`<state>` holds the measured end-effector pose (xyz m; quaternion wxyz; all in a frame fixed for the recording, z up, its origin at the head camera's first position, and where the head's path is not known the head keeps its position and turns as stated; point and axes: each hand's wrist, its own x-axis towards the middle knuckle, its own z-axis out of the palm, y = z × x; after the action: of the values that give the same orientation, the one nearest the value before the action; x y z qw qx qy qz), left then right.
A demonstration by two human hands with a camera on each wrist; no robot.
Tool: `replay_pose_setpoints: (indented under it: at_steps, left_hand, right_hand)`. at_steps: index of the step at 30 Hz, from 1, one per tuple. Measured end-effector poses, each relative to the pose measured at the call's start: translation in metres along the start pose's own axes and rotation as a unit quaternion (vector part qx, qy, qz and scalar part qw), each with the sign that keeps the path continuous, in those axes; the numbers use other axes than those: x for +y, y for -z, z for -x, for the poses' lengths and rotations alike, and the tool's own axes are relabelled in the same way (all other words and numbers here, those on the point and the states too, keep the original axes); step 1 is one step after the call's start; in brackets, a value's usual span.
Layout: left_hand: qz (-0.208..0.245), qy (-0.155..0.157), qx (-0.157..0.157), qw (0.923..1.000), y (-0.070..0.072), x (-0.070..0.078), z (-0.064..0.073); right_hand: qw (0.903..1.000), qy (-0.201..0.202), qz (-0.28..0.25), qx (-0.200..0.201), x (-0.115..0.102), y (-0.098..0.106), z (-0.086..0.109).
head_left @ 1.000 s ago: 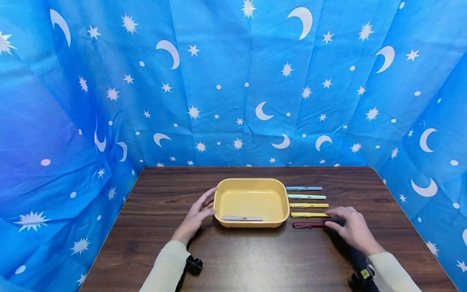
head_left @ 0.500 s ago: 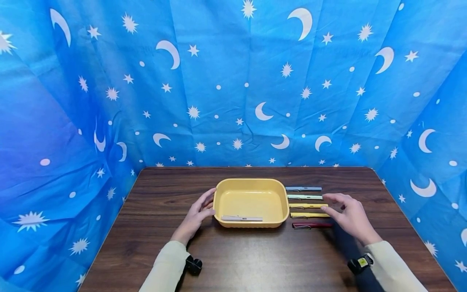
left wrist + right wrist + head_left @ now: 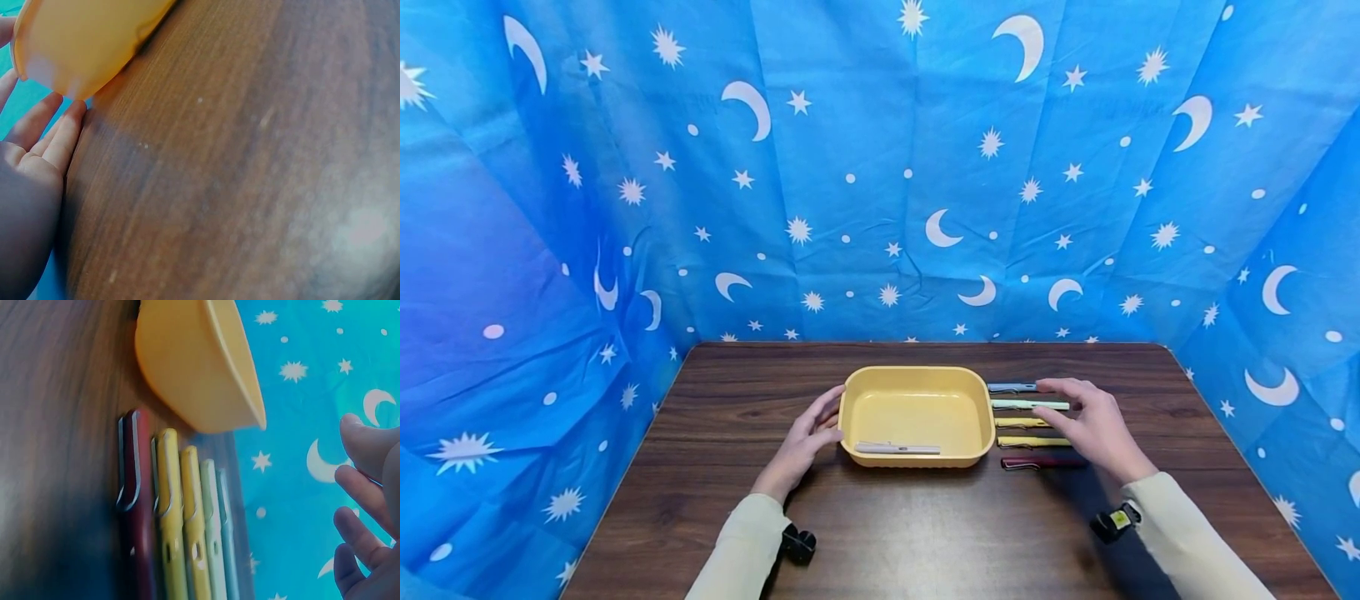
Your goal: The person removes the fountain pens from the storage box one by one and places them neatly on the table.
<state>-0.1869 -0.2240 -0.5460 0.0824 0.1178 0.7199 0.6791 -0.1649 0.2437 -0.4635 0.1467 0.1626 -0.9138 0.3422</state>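
Note:
A yellow rectangular tray point(image 3: 917, 412) holds a grey pen point(image 3: 898, 449) along its near side. My left hand point(image 3: 805, 437) touches the tray's left end, thumb and fingers spread along the wall. To the right, several clip pens lie in a row: blue point(image 3: 1009, 387), mint green point(image 3: 1018, 405), two yellow ones point(image 3: 1018, 442), and dark red point(image 3: 1026, 462) nearest me. Over the right ends of this row hovers my right hand point(image 3: 1097, 425), fingertips near the blue pen, thumb over the mint one. In the right wrist view nothing is between its fingers.
Everything stands on a dark wooden table point(image 3: 910, 533). A blue cloth point(image 3: 850, 250) with moons and stars hangs behind it and at both sides. Each wrist carries a small black camera, such as the left camera point(image 3: 799, 544).
My right hand has moved away from the dark red and near yellow pens, back across the row and then left toward the blue pen. My left hand and the tray stay put.

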Motion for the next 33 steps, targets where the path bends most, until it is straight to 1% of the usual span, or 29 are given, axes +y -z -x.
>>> replay_pose_setpoints:
  at_steps: [8,14,21,24,29,33]
  left_hand:
    - [0.002,-0.007,-0.004,1.0000,0.000,-0.001,-0.001]
    - [-0.002,-0.005,-0.003,1.0000,0.000,-0.001,-0.002]
    - [-0.002,-0.002,-0.002,1.0000,-0.001,-0.001,-0.003]
    - [0.001,-0.007,-0.003,1.0000,-0.001,0.000,-0.002]
    - [0.007,-0.022,-0.007,0.9997,0.000,-0.001,-0.002]
    - [0.005,-0.024,-0.007,0.9997,0.001,-0.003,-0.003]
  right_hand:
    - [0.9981,-0.008,-0.042,-0.044,-0.023,-0.014,-0.022]
    - [0.9965,0.002,-0.061,-0.056,-0.039,-0.030,-0.036]
    - [0.9941,0.026,-0.078,-0.070,-0.052,-0.048,-0.046]
    - [0.9923,0.035,-0.092,-0.075,-0.056,-0.055,-0.049]
    - [0.9883,0.029,-0.113,-0.099,-0.062,-0.068,-0.054]
    - [0.9848,0.027,-0.122,-0.120,-0.068,-0.076,-0.058]
